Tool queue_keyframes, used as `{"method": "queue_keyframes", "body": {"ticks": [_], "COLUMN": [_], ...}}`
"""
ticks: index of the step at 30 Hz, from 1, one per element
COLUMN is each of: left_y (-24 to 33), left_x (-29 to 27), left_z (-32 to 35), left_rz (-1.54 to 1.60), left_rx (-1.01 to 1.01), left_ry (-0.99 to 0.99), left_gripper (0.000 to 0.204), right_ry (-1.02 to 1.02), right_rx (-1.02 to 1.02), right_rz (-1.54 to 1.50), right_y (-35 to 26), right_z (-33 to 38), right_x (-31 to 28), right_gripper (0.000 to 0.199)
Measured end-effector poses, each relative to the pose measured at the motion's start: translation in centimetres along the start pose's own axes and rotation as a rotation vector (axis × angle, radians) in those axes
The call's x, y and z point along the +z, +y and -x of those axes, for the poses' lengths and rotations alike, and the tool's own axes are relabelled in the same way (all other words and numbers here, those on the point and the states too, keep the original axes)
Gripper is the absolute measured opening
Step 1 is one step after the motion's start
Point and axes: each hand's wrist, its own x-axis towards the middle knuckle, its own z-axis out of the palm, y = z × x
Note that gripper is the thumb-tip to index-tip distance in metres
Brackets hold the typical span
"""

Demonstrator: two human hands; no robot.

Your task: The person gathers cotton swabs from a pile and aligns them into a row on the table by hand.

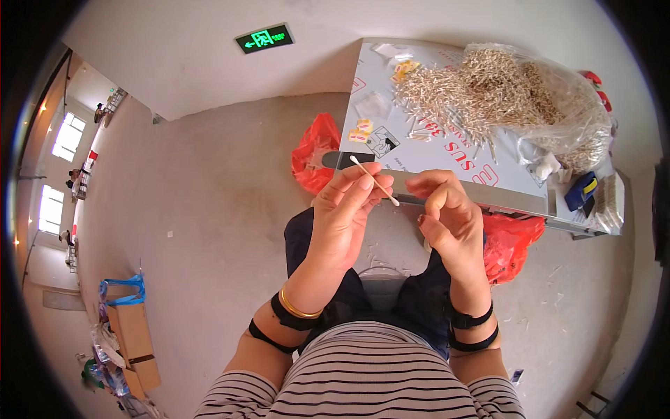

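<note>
While heaped with swabs, clear bag [551,105]; left grip [345,209] pinching cotton swab [375,181], right grip [447,209] curled, empty.

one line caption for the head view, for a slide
Left hand holds a cotton swab near the right hand.

One cotton swab [374,180] held up, two hands: left hand [342,216], right hand [447,216]. One clear bag of swabs [551,105] on the bench [447,157], loose swabs [436,94] beyond counting. Two red plastic bags [315,155]. Two cardboard boxes [132,335] on the floor
</note>
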Motion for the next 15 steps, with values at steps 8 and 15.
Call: {"method": "queue_keyframes", "body": {"ticks": [8, 15], "left_y": [-0.2, -1.3], "left_x": [0.3, -0.3], "left_z": [0.1, -0.5], "left_rz": [-0.008, -0.213], "left_rx": [0.041, 0.044], "left_ry": [0.01, -0.002], "left_gripper": [0.024, 0.021], "right_ry": [0.071, 0.255], "right_rx": [-0.05, 0.004], "right_rz": [0.053, -0.055], "right_y": [-2.0, 0.9], "right_z": [-0.6, -1.0], "right_x": [1.4, -0.1], "right_gripper": [0.029, 0.014]}}
